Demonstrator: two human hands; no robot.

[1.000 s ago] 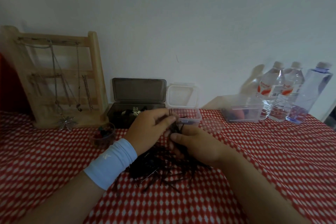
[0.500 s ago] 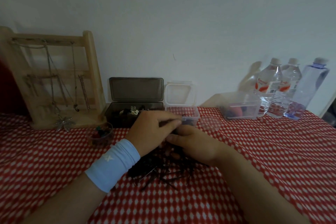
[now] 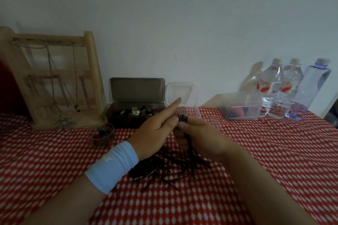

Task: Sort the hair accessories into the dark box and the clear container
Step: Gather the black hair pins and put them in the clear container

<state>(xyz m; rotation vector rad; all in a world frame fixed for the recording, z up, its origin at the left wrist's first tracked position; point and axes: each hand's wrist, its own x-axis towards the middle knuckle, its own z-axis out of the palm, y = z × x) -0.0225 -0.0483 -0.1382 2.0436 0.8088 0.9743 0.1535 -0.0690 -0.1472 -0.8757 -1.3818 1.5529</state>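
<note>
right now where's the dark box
Head view: the dark box sits open by the wall, left of centre, between the wooden necklace stand and the clear container.

My right hand (image 3: 199,137) hides part of the clear container (image 3: 197,113) and the pins (image 3: 170,170); the dark box's (image 3: 124,120) contents are too small to tell.

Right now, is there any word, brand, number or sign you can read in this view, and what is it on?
No text is legible.
Red-and-white bottle labels: there is print, but it is too blurred to read.
Blue wristband: a white star-like mark, no letters.
</note>
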